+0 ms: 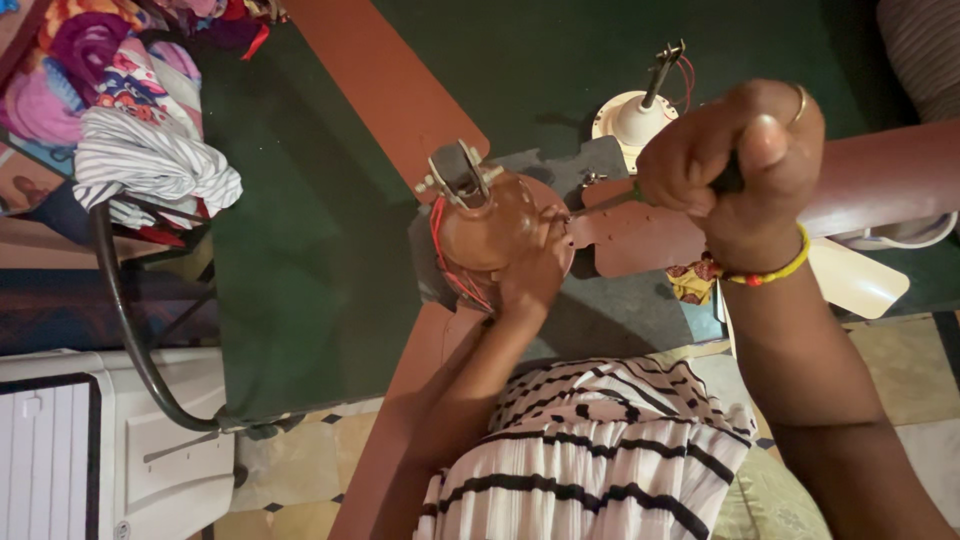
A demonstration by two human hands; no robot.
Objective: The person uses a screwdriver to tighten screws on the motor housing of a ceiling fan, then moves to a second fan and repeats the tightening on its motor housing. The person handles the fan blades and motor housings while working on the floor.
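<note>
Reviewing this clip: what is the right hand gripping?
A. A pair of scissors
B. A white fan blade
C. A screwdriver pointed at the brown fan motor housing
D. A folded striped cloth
C: the right hand is fisted around a screwdriver whose shaft reaches toward the brown motor housing, which the left hand steadies.

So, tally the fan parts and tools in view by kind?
Brown fan motor housing: 1
White fan motor housing: 1
Brown fan blade: 1
White fan blade: 1
Screwdriver: 1
Total: 5
</note>
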